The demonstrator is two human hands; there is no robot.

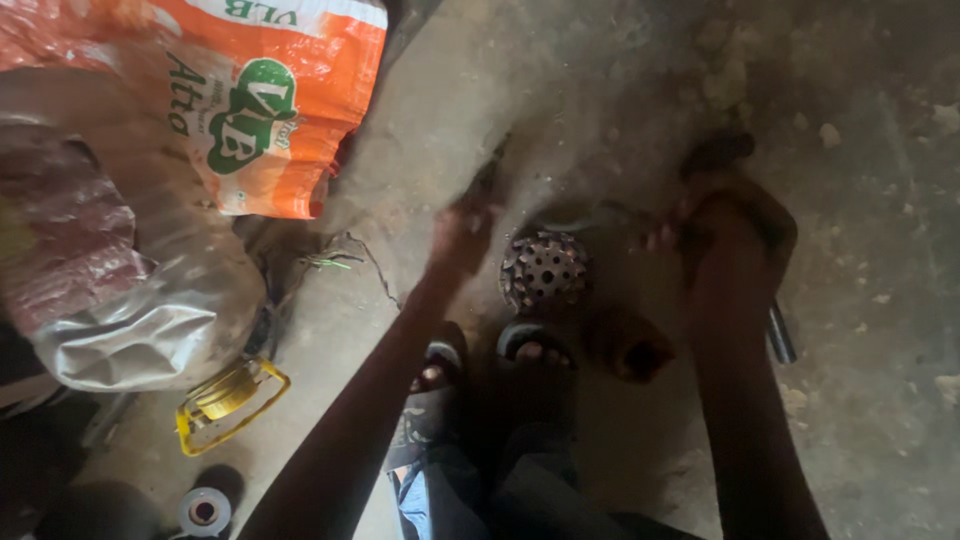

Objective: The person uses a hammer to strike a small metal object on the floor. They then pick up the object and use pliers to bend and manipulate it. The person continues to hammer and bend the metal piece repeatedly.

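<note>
I look down at a round metal disc (543,268), pierced all over with small holes, lying on the bare concrete floor (880,330) just in front of my two sandalled feet (487,358). It sits between my hands, which I judge keeps it within easy reach of both.

My left hand (462,235) hovers just left of the disc, blurred, so I cannot tell how far its fingers are spread or whether they hold anything. My right hand (735,225) is to the right of the disc, its fingers curled tight around a dark metal rod (781,335), whose lower end sticks out below my wrist. The grip looks like the way one holds a tool for working, though the upper end is too dark to identify.

Near my right foot lies a short brown tube (632,352), open end up.

Farther left, an orange and white woven sack (270,110) leans over a crumpled clear plastic bag (130,300). Below them sit a yellow wire frame (228,400) and a grey tape roll (203,511).
</note>
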